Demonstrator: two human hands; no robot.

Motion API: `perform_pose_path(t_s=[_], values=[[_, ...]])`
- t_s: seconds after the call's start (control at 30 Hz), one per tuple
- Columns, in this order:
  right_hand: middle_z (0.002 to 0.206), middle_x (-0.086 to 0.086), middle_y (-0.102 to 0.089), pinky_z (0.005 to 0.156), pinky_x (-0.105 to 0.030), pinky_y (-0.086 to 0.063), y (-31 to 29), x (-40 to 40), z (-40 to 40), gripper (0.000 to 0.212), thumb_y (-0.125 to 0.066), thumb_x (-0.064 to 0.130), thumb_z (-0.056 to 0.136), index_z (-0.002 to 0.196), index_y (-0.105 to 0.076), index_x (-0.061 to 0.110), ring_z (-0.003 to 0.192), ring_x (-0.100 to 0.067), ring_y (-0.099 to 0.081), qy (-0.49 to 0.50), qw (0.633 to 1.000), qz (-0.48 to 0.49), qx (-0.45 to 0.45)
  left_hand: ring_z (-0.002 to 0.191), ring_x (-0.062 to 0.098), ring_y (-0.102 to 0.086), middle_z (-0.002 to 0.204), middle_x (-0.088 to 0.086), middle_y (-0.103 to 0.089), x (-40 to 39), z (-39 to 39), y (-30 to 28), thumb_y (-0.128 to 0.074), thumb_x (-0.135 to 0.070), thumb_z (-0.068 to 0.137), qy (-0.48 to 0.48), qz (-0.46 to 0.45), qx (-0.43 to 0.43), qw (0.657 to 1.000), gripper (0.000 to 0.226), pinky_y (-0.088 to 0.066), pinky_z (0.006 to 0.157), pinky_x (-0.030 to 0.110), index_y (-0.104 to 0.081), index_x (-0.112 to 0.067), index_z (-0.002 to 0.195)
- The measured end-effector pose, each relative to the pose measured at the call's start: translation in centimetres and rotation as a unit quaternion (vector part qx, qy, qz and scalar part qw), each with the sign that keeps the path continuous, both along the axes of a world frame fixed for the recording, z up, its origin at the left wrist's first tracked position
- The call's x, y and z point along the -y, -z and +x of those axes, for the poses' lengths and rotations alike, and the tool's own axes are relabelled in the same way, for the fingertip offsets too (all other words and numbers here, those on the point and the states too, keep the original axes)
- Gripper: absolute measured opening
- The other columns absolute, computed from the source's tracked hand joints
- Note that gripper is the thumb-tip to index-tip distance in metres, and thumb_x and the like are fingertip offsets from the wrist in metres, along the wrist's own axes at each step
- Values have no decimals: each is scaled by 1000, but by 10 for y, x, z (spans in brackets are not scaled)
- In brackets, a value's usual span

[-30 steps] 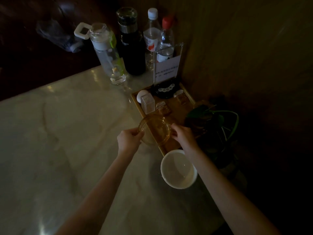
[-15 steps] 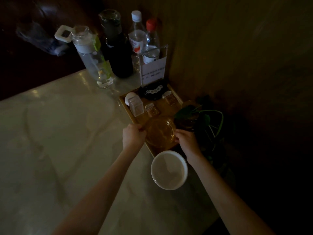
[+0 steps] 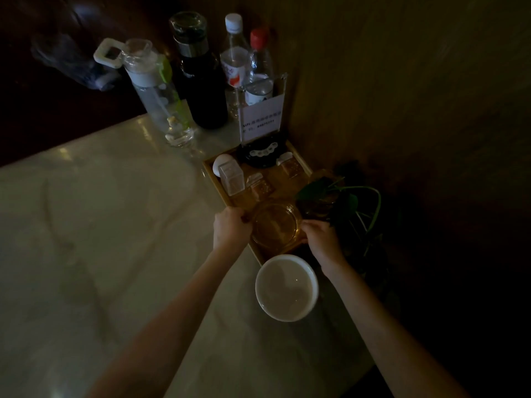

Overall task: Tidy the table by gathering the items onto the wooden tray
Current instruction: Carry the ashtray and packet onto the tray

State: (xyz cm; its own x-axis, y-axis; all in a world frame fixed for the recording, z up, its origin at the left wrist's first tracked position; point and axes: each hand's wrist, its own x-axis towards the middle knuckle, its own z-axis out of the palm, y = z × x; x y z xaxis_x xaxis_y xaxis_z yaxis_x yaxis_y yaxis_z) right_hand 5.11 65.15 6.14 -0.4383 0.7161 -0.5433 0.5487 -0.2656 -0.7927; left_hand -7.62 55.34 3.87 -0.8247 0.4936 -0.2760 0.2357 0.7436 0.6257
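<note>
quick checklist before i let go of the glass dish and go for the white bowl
1. Glass dish over the wooden tray, inside its rim: ok.
2. Dish resting flat on the tray floor: cannot tell, too dark.
3. Left hand and right hand both at the dish's edges, so neither is free yet: not ok.
4. White bowl upright on the table, just off the tray's near end, within reach: ok.
5. Bare tray space left for the bowl: not ok, the dish fills the near end.
6. Plant leaves crowd the right hand's side: not ok, mind them.
</note>
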Motion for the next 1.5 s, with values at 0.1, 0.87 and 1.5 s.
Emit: perform_pose_path(t_s=[0.1, 0.87, 1.5], values=[[104, -16, -61, 92, -38, -45, 0, -1, 2, 25, -45, 7, 92, 112, -58, -2, 109, -31, -57, 11, 1000, -3, -11, 60, 14, -51, 78, 14, -69, 1, 0, 3, -57, -3, 79, 11, -1, -11, 1000, 13, -28, 43, 10, -68, 1, 83], [122, -16, -57, 94, -23, -35, 7, 10, -19, 30, -41, 9, 95, 120, -55, 2, 119, -25, -48, -246, 904, 350, 24, 83, 33, -62, 93, 12, -68, 23, -5, 14, -50, -16, 86, 142, -3, -272, 952, 18, -45, 73, 38, -65, -6, 90], [158, 1, -9, 117, -45, 7, 34, -16, -98, 60, -11, 51, 95, 147, -12, 21, 145, -14, -4, -454, 802, 337, 189, 139, 12, 8, 149, -2, 6, 40, -10, 60, -12, -47, 89, 152, -55, -171, 972, 63, 5, 112, 34, -3, -15, 143]])
